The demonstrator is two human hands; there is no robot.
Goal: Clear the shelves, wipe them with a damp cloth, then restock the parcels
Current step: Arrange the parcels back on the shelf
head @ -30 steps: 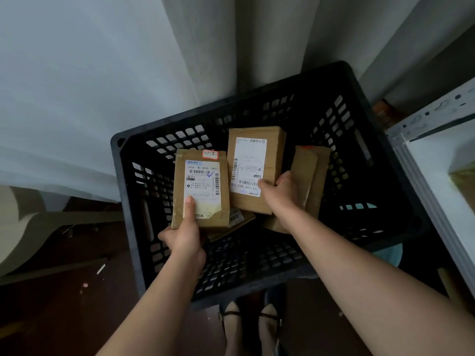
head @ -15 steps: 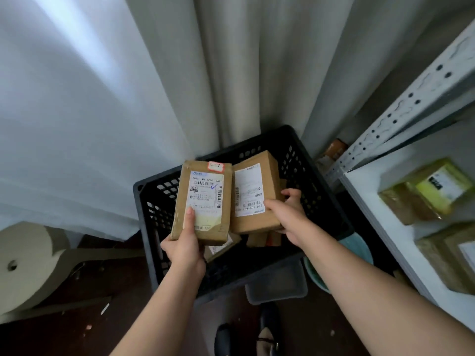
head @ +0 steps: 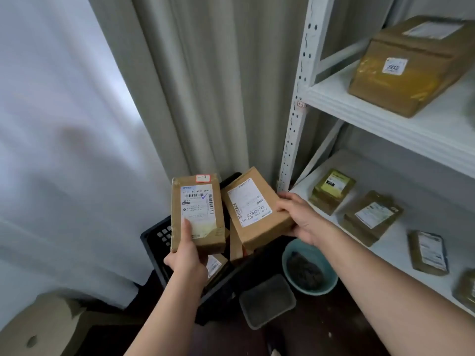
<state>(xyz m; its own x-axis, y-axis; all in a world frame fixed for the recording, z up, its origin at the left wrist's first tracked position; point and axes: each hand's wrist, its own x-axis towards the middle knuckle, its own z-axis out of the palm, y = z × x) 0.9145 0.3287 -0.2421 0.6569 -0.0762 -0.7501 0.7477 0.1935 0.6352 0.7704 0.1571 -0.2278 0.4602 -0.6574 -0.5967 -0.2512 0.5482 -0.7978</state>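
My left hand [head: 186,260] grips a brown parcel [head: 196,214] from below, thumb pressed flat up its printed label, the other fingers curled behind it out of sight. It stands nearly upright, with a small red-edged sticker at its top edge. My right hand [head: 299,218] holds a second parcel [head: 254,209] by its right end, thumb on the upper face and fingers wrapped under it; this one tilts, its white label turned on a slant, and its left corner sits just beside the first parcel. I hold both above the black crate [head: 160,236], which stands on the dark floor against the pale curtain [head: 180,86]. More parcels lie in the crate beneath the two I hold, one showing a strip of label [head: 213,265] just below my left wrist.

To my right stands the white shelf unit [head: 295,129] with its perforated upright. On the upper shelf [head: 385,119] rests a large brown box [head: 401,70] with a small white sticker. On the lower shelf [head: 393,245] lie several flat parcels: a yellowish one [head: 331,190] nearest the upright, a brown one [head: 371,217] beside it, and a smaller one [head: 428,253] further along; another at the frame's edge is too cut off to tell.

On the floor, just right of the crate, sits a teal basin [head: 290,253] holding something dark, and in front of it a grey rectangular tray [head: 267,300]. A large roll of brown paper [head: 38,327] lies in the lower left corner
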